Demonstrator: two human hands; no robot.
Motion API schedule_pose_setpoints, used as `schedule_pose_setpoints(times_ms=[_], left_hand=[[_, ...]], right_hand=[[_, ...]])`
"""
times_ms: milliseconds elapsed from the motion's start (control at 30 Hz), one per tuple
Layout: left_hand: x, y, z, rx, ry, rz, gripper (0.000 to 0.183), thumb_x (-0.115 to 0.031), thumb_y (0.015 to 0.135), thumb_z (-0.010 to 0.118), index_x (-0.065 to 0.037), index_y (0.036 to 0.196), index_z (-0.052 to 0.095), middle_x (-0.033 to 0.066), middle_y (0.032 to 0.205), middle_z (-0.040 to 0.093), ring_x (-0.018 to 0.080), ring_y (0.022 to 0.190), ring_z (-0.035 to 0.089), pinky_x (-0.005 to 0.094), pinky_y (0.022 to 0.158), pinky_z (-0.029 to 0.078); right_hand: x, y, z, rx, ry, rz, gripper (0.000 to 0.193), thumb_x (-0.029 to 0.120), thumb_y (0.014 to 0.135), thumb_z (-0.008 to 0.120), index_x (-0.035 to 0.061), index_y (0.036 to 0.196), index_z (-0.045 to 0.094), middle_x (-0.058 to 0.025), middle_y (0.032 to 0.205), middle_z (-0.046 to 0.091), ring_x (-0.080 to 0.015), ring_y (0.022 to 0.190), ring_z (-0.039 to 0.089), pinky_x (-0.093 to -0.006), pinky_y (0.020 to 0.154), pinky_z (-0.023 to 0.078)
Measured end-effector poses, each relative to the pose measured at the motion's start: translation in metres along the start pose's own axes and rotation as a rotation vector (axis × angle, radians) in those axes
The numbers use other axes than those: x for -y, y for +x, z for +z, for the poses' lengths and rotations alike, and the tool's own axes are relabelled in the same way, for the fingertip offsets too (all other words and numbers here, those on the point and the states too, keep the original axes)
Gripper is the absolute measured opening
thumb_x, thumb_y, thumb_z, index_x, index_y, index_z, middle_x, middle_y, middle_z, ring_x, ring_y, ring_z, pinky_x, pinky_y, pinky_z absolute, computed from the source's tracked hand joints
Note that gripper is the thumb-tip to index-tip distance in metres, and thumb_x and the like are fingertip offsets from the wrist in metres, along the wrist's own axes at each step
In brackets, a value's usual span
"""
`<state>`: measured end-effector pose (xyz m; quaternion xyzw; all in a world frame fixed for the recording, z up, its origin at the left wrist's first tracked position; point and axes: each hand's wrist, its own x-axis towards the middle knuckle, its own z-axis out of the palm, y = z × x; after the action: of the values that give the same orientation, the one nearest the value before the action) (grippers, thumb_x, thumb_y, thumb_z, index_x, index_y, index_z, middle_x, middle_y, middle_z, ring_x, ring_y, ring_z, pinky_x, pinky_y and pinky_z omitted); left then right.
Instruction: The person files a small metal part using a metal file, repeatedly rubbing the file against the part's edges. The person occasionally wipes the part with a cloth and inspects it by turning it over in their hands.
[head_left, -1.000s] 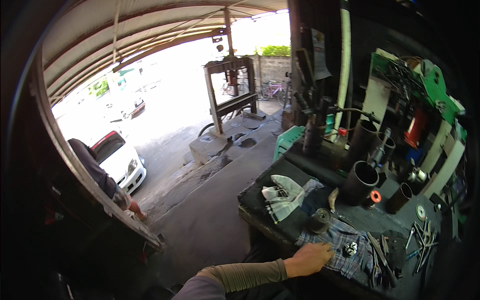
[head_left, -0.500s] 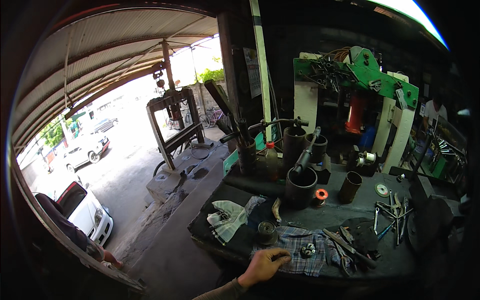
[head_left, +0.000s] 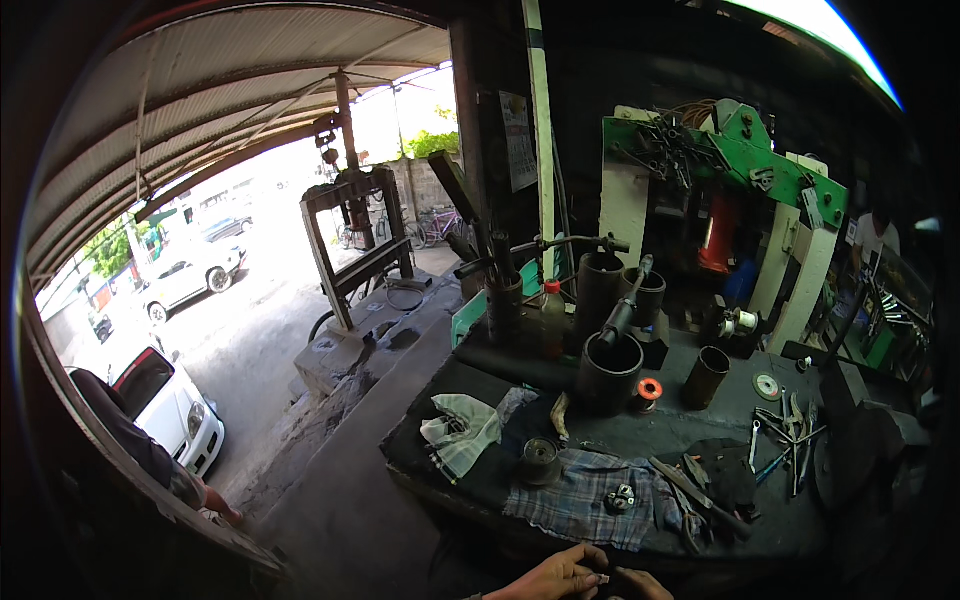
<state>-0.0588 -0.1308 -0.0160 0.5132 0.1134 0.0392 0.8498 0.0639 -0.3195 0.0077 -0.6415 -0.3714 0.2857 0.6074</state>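
At the lower edge, just off the bench front, my left hand (head_left: 562,574) pinches a small pale piece (head_left: 603,579), too small to name. Close beside it is my right hand (head_left: 643,583), its fingers curled in toward the left; whatever they hold is hidden. Beyond the hands a blue plaid cloth (head_left: 560,500) lies on the bench, with a small shiny metal part (head_left: 620,498) resting on it. At the cloth's left corner stands a round dark metal part (head_left: 540,462).
Pliers and other hand tools (head_left: 700,500) lie right of the cloth, more wrenches (head_left: 793,435) farther right. Behind stand dark metal cylinders (head_left: 610,378), an orange-topped spool (head_left: 648,392) and a bottle (head_left: 553,320). A pale rag (head_left: 462,435) lies at left. A person's leg (head_left: 212,497) shows at far left.
My left hand has drawn back from the cloth's front edge to the lower edge of the view. My right hand has come into view beside it. The whole view has shifted slightly.
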Motion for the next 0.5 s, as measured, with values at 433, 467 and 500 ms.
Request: schedule_pose_setpoints(times_ms=[433,467,500], left_hand=[[0.009,-0.031,-0.027,-0.200,-0.120,0.017,0.029,-0.021,0.111,0.065,-0.006,0.136,0.063,0.0011,0.089,0.069,0.0082,0.075,0.063,0.0249,0.065,0.053],[0.009,-0.033,-0.032,-0.230,-0.104,0.002,0.027,-0.020,0.112,0.064,-0.008,0.136,0.067,-0.0019,0.090,0.068,0.0050,0.079,0.062,0.0234,0.068,0.052],[0.016,-0.034,-0.043,-0.276,0.014,0.039,0.028,-0.019,0.111,0.065,-0.007,0.136,0.067,-0.0009,0.091,0.069,0.0064,0.080,0.063,0.0244,0.070,0.053]], right_hand=[[-0.023,0.042,0.062,0.059,0.388,0.174,0.014,0.004,0.100,0.077,0.0001,0.113,0.078,0.0023,0.089,0.073,-0.0040,0.075,0.060,-0.0210,0.065,0.047],[-0.022,0.045,0.066,0.046,0.384,0.134,0.014,0.005,0.099,0.078,0.0001,0.112,0.077,0.0021,0.090,0.073,-0.0040,0.074,0.060,-0.0210,0.065,0.047],[-0.020,0.048,0.070,0.033,0.379,0.093,0.014,0.006,0.099,0.078,0.0001,0.112,0.077,0.0020,0.090,0.073,-0.0041,0.074,0.060,-0.0210,0.065,0.048]])
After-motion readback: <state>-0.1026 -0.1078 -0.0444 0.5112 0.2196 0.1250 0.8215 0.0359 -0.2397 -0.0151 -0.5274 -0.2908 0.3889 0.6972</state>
